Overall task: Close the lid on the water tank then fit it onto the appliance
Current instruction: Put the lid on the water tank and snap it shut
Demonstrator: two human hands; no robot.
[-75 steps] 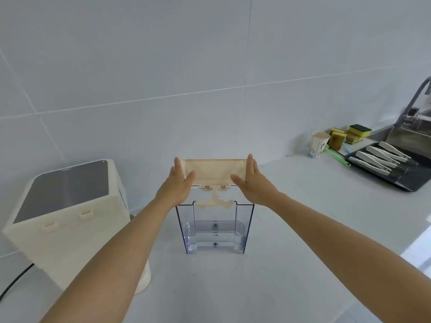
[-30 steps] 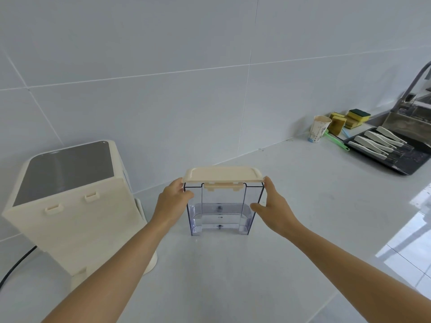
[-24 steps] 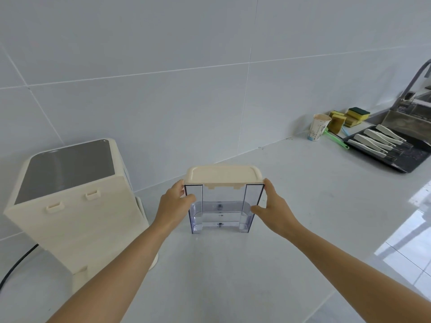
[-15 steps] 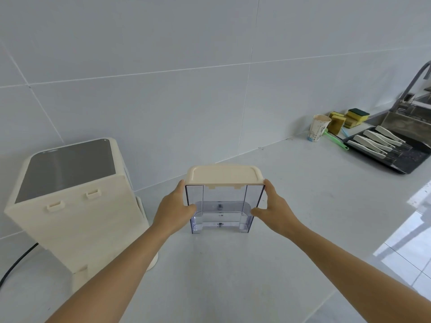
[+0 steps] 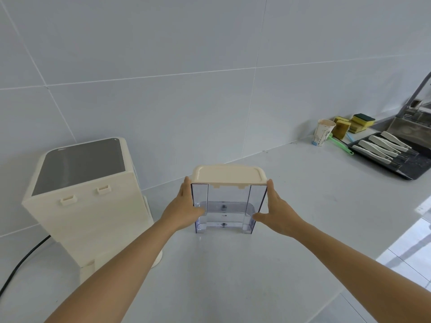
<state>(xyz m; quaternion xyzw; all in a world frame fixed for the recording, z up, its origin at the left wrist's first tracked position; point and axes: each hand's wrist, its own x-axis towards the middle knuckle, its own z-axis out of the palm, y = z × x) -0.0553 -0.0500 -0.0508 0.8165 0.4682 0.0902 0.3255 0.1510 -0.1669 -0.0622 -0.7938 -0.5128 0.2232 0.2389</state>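
Two bare forearms reach forward over the white counter (image 5: 233, 276). The left hand (image 5: 184, 210) presses flat against the left wall of the tank (image 5: 227, 213), thumb across its front corner, fingers hidden behind; the right hand (image 5: 277, 213) mirrors it on the right wall, thumb at the lower front edge. Both hands clasp the tank between them. The tank is clear plastic, upright, its base on the counter, with a little water low inside. The cream lid (image 5: 229, 174) lies flat and closed on top of it. To the left, apart from the tank, stands the cream appliance (image 5: 88, 206) with a dark top panel and two small tabs on its near face; a black cord (image 5: 21, 264) trails from it. Far right, near the wall, are a paper cup (image 5: 323, 132), sponges (image 5: 354, 123) and a dark tray (image 5: 396, 169) of pale-handled utensils.
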